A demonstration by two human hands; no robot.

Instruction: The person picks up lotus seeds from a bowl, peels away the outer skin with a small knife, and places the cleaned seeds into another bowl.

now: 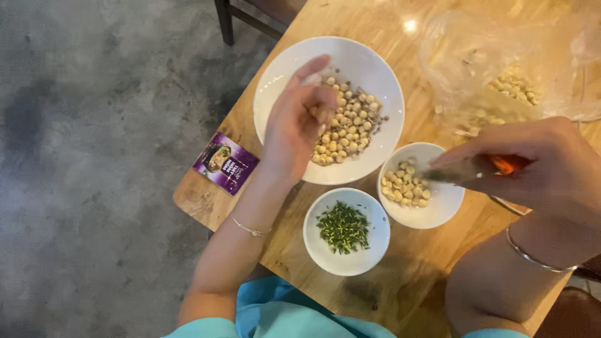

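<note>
Packet: small purple rectangular packet point(225, 163) lay near table point(432, 269) edge
Bag: clear plastic bag point(501, 62) of seeds, top right
Left hand point(294, 125): fingers curled over big seed bowl point(275, 75), hold unclear
Right hand point(538, 169): gripped orange-handled knife point(476, 169) over small seed bowl point(444, 206)
Nearby: bowl of green sprouts point(316, 247)

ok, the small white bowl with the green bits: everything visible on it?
The small round white bowl with green bits looks glazed ceramic and sits upright on the wooden table, nearest the person. A loose heap of dark green slivers covers its middle, the rim left bare. Nothing visibly touches it; a second small white bowl of pale seeds sits close by at its upper right.
</note>
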